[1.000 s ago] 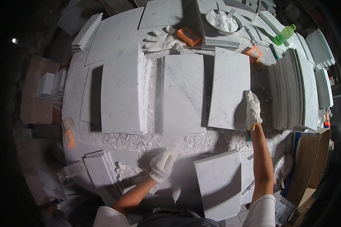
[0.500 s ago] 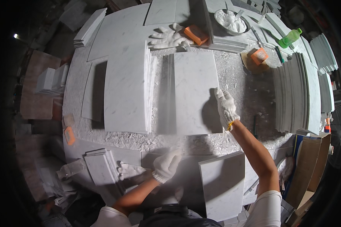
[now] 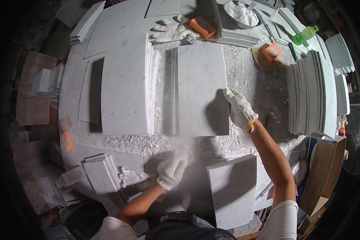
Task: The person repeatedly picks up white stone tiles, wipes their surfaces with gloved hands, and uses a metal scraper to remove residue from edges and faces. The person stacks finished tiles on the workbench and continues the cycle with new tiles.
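Note:
My gloved right hand [image 3: 241, 109] grips the right edge of a grey-veined white marble tile [image 3: 200, 84], its fingertips bent at the edge. Other tiles lie under or beside this one, showing along its left side. Below the tile's near edge, my gloved left hand [image 3: 172, 172] is closed, fingers curled. Whatever it may hold is hidden. Pale haze hangs between that hand and the tile. A tall stack of marble tiles [image 3: 126, 88] stands left of the tile. Nearer to me, a few tiles [image 3: 233, 192] lean at the table's front.
At right stands a row of upright tiles [image 3: 310, 94]. Along the back are a bowl of white paste [image 3: 242, 15], white gloves [image 3: 172, 30], an orange block [image 3: 203, 27] and a green bottle [image 3: 305, 35]. White debris [image 3: 148, 148] covers the table. A cardboard box [image 3: 324, 176] stands at lower right.
The whole view has shifted slightly, so things sit a little higher and further left. My right hand has turned slightly at the tile's edge. My left hand stays closed near the same spot.

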Tool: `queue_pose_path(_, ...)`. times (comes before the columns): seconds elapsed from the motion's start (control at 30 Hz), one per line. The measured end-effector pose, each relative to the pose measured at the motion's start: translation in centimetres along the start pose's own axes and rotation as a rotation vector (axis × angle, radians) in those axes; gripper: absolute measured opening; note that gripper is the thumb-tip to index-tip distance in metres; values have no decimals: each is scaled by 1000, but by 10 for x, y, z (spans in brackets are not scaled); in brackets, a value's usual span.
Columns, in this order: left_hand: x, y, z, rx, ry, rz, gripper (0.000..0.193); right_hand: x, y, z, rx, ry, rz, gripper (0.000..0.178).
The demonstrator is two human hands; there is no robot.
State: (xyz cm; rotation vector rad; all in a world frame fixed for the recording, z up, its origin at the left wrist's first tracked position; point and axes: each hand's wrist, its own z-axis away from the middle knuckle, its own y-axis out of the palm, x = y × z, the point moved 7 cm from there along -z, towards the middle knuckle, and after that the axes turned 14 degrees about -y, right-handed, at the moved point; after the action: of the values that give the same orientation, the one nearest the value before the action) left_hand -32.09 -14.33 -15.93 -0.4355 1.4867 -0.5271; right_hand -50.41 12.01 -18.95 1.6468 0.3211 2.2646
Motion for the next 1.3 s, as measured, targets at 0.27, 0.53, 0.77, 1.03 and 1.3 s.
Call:
queue_pose_path(0.27, -7, -3, -4, -64, 12, 27, 18, 0, 3, -5, -149, 25, 302, 30)
queue_pose_path(0.53, -19, -11, -5, -117, 55, -5, 13, 54, 33, 19, -351, -139, 301, 35)
queue_pose_path(0.77, -6, -3, -4, 117, -86, 22, 15, 74, 126, 28, -256, -158, 149, 31)
queue_pose_path(1.03, -7, -5, -5, 249, -159, -6, 14, 39, 244, 2, 47, -202, 542, 43)
queue_pose_path(1.3, -22, 6, 18, -59, 698, -642, 23, 45, 272, -30, 346, -290, 1109, 39)
